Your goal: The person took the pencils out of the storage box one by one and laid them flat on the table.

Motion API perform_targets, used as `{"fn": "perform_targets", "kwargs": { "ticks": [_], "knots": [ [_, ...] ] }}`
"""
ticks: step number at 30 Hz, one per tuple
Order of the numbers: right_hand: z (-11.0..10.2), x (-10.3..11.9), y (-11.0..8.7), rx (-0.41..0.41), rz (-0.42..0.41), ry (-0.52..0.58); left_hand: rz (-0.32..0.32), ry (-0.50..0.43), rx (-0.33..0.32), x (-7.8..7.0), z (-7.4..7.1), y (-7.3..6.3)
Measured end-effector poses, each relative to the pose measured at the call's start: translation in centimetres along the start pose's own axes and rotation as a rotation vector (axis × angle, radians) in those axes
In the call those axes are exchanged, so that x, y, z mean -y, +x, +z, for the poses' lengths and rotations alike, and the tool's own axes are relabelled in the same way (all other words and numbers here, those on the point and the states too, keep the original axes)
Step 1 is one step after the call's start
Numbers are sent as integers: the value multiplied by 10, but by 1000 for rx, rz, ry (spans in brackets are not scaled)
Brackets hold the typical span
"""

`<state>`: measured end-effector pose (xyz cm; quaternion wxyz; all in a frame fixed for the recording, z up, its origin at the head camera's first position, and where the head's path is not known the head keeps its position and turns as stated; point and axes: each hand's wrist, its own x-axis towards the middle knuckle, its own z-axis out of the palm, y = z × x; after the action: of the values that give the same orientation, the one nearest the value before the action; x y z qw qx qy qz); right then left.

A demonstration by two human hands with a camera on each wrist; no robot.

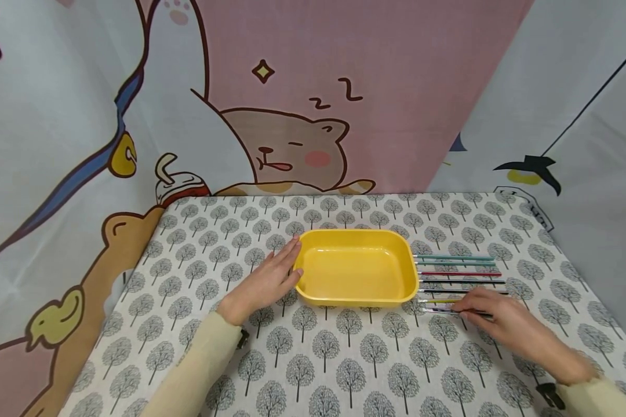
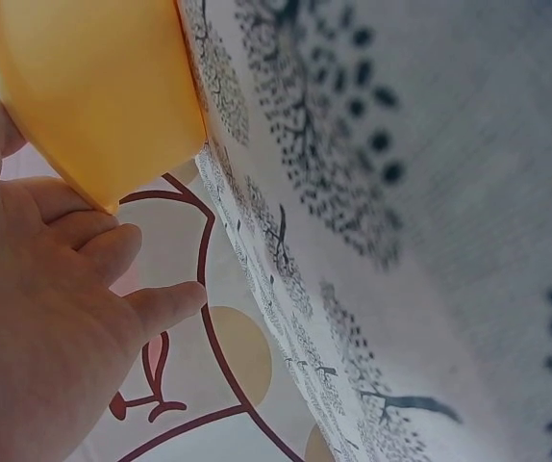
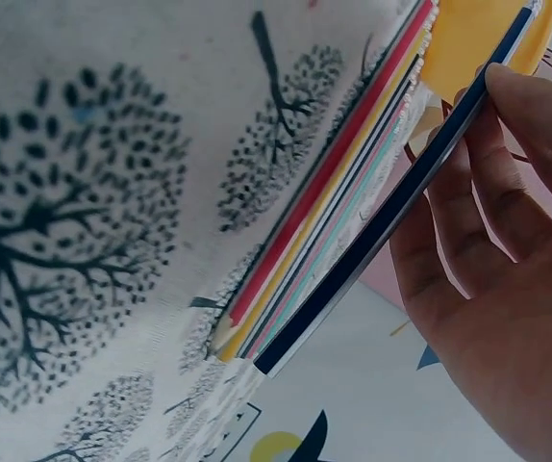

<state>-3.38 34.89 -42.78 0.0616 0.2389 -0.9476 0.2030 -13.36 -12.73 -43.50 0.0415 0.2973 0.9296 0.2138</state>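
A yellow rectangular tray (image 1: 357, 303) stands at the middle of the tablecloth. My left hand (image 1: 271, 278) is at its left end, fingers extended; the left wrist view shows fingers touching the wall of the tray (image 2: 103, 87). To the right of the tray my right hand (image 1: 495, 315) pinches a slim dark-blue paintbrush (image 3: 391, 202) between thumb and fingertips. This is the nearest of a row of thin paintbrushes (image 1: 461, 282), laid side by side with their silvery ends towards the tray. Whether the pinched one is off the cloth I cannot tell.
The table (image 1: 318, 370) is covered by a white cloth printed with grey trees. Behind it and at both sides hangs a curtain (image 1: 396, 87) with cartoon animals. In the row are teal, red, black and yellow handles.
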Motion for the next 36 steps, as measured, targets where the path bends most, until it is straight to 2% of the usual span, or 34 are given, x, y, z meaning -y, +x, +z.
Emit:
{"fn": "perform_targets", "kwargs": {
  "ticks": [8, 23, 36],
  "knots": [
    [8, -4, -2, -22, -52, -14, -7, -2, 3, 0, 0, 0],
    [14, -11, -3, 14, -30, 8, -20, 0, 12, 0, 0, 0],
    [17, -12, -4, 12, -25, -12, -15, 4, 11, -1, -1, -1]
  ]
}}
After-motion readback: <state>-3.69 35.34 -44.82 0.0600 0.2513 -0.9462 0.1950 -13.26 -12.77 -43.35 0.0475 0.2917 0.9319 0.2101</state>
